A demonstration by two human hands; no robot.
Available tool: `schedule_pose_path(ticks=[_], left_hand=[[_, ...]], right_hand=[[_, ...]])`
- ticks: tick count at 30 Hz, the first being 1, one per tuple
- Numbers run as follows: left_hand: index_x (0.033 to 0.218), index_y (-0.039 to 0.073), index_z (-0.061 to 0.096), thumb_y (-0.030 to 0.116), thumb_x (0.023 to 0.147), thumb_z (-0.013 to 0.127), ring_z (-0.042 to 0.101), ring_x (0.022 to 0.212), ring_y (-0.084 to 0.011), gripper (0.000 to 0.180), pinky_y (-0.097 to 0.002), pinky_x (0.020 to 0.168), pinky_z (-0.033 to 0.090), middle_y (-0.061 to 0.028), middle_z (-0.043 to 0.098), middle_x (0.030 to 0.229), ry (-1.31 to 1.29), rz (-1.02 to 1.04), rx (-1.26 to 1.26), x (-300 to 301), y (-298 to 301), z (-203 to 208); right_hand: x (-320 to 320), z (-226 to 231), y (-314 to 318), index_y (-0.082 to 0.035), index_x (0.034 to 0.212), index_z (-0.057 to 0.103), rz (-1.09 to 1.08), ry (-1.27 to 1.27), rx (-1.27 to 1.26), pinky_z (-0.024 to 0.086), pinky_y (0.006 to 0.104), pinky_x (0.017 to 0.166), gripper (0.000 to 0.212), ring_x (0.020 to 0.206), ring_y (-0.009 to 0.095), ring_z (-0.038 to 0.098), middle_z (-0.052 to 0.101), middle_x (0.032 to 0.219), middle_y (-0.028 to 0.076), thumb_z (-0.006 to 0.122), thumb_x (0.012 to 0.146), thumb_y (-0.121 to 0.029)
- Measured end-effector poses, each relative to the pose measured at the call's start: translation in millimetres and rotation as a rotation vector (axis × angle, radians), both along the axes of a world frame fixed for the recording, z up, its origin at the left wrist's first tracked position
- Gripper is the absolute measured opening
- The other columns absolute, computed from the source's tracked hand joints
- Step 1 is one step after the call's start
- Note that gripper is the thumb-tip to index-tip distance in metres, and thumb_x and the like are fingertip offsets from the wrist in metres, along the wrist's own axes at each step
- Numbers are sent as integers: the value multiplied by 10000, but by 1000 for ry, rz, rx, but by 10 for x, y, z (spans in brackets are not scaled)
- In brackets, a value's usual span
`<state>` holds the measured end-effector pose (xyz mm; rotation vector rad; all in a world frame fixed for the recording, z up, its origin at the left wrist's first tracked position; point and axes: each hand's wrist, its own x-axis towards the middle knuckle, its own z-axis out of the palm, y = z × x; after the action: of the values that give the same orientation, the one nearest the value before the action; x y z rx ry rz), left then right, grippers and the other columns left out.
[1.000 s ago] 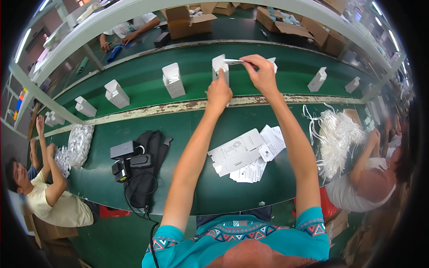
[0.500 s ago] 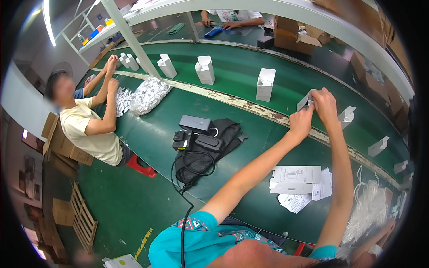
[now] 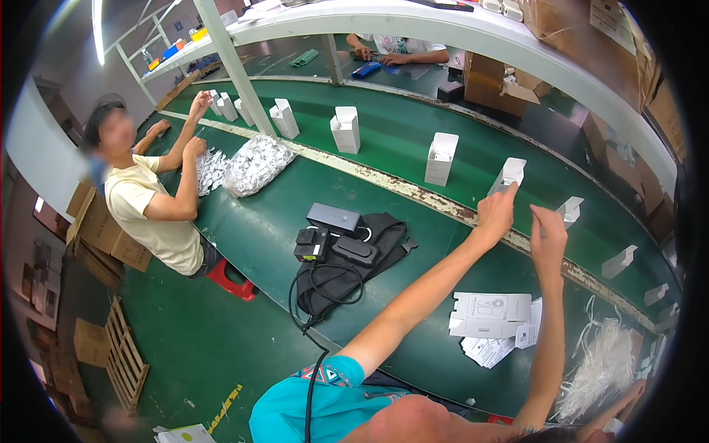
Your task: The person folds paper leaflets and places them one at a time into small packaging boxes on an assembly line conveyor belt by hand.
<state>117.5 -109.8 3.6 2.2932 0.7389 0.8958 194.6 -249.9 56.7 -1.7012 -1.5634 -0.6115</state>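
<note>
A white open-topped box (image 3: 512, 170) with its lid flap raised stands on the green conveyor belt. My left hand (image 3: 495, 215) is closed at its near side, with the index finger at the opening; the other fingertips are partly hidden. My right hand (image 3: 549, 230) is a short way to the right, raised by the belt's near edge. Its fingers are bent together in a pinch, and whatever is between them is too small to make out. Just past it, another open white box (image 3: 569, 210) stands on the belt. A small item shows inside the neighbouring box (image 3: 441, 159) to the left.
On the near table lie printed cards with a flat carton (image 3: 490, 315), a black mesh bag (image 3: 347, 273) with devices and a cable, and white cords (image 3: 600, 369). A co-worker (image 3: 159, 199) sits left beside a plastic bag of small parts (image 3: 258, 164). A shelf post (image 3: 235, 70) stands beyond.
My right hand has come off the box and moved down toward me. My left hand stays at the box, whose opening now shows. The left co-worker's hands have moved apart.
</note>
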Motion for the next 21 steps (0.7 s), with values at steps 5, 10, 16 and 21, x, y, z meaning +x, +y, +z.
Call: schedule_pose_path(ticks=[5,10,16,21], left_hand=[[1310,0,584,101,807,769,701,881,-443,545,-482,767,558,-266,713,953,-476,-248,-56,154,-350,206],[1348,-27,560,178,928,695,726,964,-355,487,-399,829,550,-259,707,1102,-505,-509,-263,226,-782,189],[1179,-77,651,116,914,734,674,736,-118,338,-277,657,528,-112,746,831,-266,-800,-675,248,-906,57],[921,-45,721,118,912,758,683,683,-97,167,-224,597,524,-94,746,797,-149,-817,-886,242,-892,72]], right_hand=[[-40,-335,-685,3,1254,670,-84,996,95,477,211,578,326,722,54,586,721,1012,84,565,1059,-236],[-78,-592,-979,39,1085,669,220,1480,249,490,241,632,275,711,100,612,676,859,60,627,1028,-227],[20,-731,-1278,39,1070,710,10,1332,358,466,221,619,185,690,78,602,708,855,45,701,961,-110],[-64,-553,-1322,60,1138,711,29,1352,324,476,211,631,228,732,74,633,734,917,64,703,947,-65]])
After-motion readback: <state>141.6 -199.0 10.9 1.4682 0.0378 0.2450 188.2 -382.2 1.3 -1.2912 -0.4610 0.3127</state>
